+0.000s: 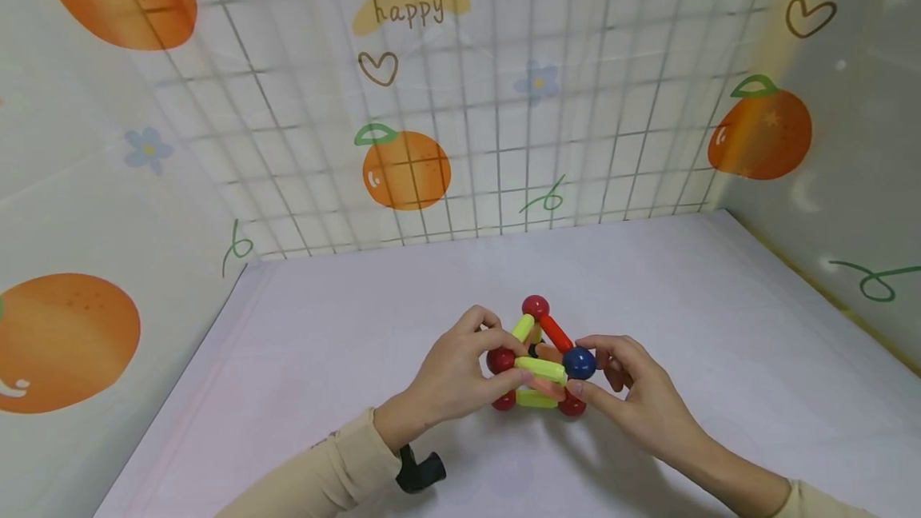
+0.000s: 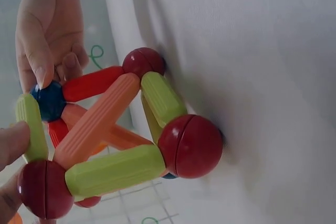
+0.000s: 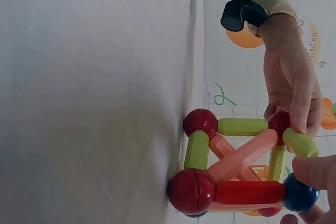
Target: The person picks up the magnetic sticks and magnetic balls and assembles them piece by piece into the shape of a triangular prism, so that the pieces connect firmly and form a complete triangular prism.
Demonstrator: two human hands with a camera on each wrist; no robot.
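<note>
A magnetic stick-and-ball frame stands on the table between both hands, built of red balls, blue balls and yellow-green, red and orange sticks. My left hand grips its near upper left corner, thumb and fingers around a red ball and the end of a yellow-green stick. That stick runs across to a blue ball at the upper right corner. My right hand pinches this blue ball between thumb and fingers. Lower red balls sit at the table surface. Crossing orange sticks brace the sides.
A pale cloth covers the table. Behind it rises a white curtain printed with oranges and hearts, over a wire grid. A black wrist mount hangs under the left forearm.
</note>
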